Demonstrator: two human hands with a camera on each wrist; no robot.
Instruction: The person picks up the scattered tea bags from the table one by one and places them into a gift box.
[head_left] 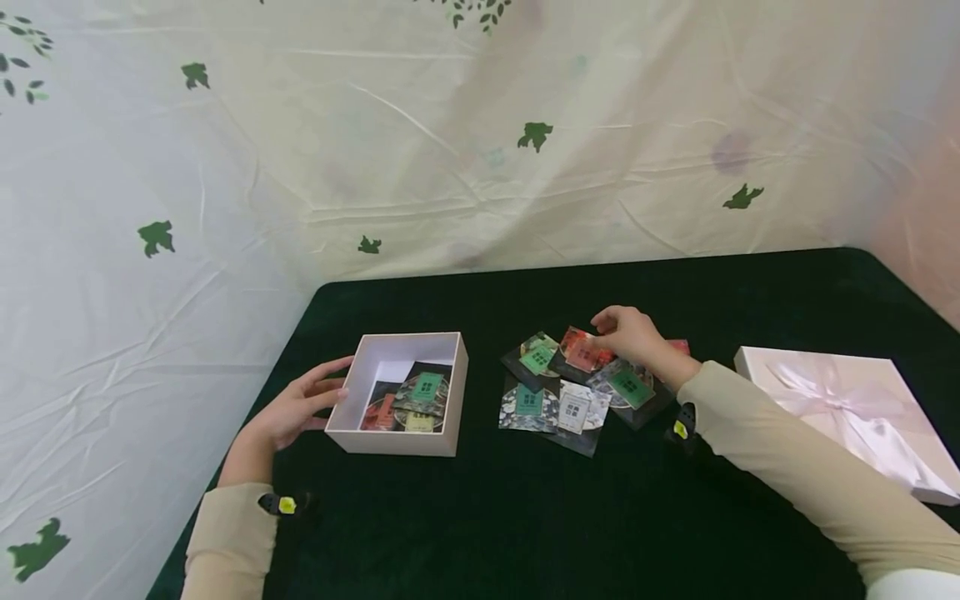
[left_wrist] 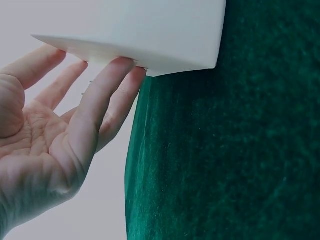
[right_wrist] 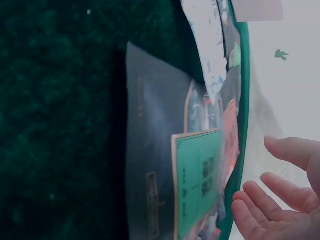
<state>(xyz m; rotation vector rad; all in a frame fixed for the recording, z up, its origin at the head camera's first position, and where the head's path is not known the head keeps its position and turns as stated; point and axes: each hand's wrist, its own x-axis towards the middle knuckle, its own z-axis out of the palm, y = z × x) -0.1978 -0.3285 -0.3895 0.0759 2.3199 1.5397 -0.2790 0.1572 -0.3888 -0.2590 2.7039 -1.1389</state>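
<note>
My left hand (head_left: pixel 296 408) touches the left side of an open white box (head_left: pixel 405 442) with its fingertips. In the left wrist view its fingers (left_wrist: pixel 102 100) lie rather straight against the box wall (left_wrist: pixel 185 30). Several flat dark packets with coloured labels, among them a green-labelled packet (head_left: pixel 424 387), lie inside the box. Over a spread of similar packets, my right hand (head_left: pixel 633 335) hovers near a red-labelled packet (head_left: pixel 582 353). The right wrist view has this hand (right_wrist: pixel 280 200) apart from a green-labelled packet (right_wrist: pixel 155 130), with loosely bent fingers and nothing visible in them.
On the right of the dark green table (head_left: pixel 480 533) lies a pale pink box lid (head_left: pixel 810 379) with a satin bow. Between box and lid sit the loose, partly overlapping packets, including a white-labelled packet (head_left: pixel 574 412). A pale cloth (head_left: pixel 420 167) with green bird prints hangs behind.
</note>
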